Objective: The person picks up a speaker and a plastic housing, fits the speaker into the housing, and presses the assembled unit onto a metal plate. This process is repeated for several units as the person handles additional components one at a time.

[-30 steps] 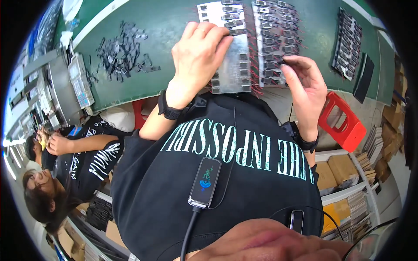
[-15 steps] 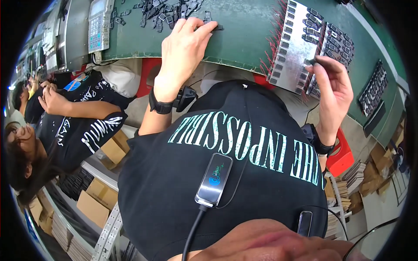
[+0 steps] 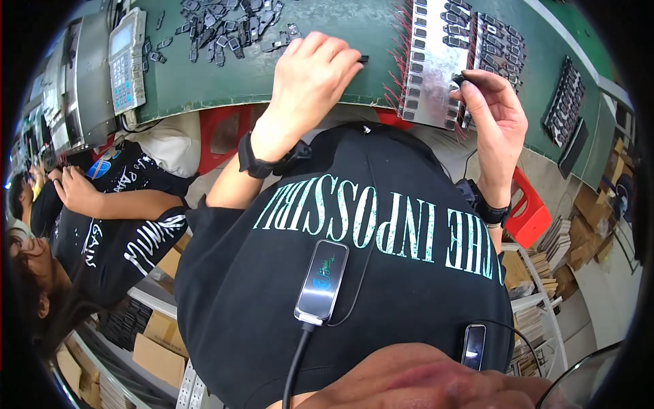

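My left hand (image 3: 315, 85) is over the green table with its fingers closed. A small black plastic part (image 3: 364, 59) sticks out past its fingertips. At the near end of a silver plate (image 3: 432, 75), my right hand (image 3: 501, 116) pinches a small black piece (image 3: 458, 80) between thumb and forefinger. Black square parts line the plate's edges, and thin red wires (image 3: 398, 61) fringe its left side. Several black watch-shaped housings (image 3: 455, 27) rest in a column on the plate. Left of my left hand lies a loose heap of similar black housings (image 3: 221, 31).
More housings stand in rows on a second panel (image 3: 501, 41) to the right, beside a dark tray of black parts (image 3: 564, 102). A keypad device (image 3: 126, 65) stands on the left. Another person (image 3: 102, 204) sits at my left. A red stool (image 3: 528, 211) is below the table.
My left hand has moved right, toward the plate, away from the heap. My right hand stays near the plate's near end, still pinching its piece. The whole view has shifted slightly.
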`<state>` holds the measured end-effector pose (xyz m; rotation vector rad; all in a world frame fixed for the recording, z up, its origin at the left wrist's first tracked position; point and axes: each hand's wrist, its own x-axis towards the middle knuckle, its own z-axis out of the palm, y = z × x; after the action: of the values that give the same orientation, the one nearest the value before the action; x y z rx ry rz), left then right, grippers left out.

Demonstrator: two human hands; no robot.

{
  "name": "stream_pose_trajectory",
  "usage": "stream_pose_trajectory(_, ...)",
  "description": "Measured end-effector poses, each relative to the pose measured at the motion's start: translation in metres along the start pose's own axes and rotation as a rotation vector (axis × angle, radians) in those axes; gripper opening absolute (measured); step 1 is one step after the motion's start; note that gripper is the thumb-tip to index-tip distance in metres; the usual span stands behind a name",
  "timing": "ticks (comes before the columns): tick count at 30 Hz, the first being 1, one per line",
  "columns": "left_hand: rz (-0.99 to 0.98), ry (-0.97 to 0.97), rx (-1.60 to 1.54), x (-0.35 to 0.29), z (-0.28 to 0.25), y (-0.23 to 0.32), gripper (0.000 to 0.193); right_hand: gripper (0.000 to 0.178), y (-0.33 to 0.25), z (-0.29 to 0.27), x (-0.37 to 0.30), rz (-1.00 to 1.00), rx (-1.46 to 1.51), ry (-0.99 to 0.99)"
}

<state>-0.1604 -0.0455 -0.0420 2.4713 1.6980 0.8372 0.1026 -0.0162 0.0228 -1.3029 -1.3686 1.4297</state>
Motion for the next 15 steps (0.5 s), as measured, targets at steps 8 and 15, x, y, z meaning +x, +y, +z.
stream_pose_trajectory(8,-0.143,0.06,-0.055,-0.012,-0.002,-0.001,0.021,0.02,0.004,0.0,0.002,-0.016,0.039,-0.018)
stream_pose_trajectory(15,-0.007,0.154,0.001,-0.011,0.012,0.011,0.023,0.02,0.006,0.012,0.006,-0.074,-0.028,-0.102)
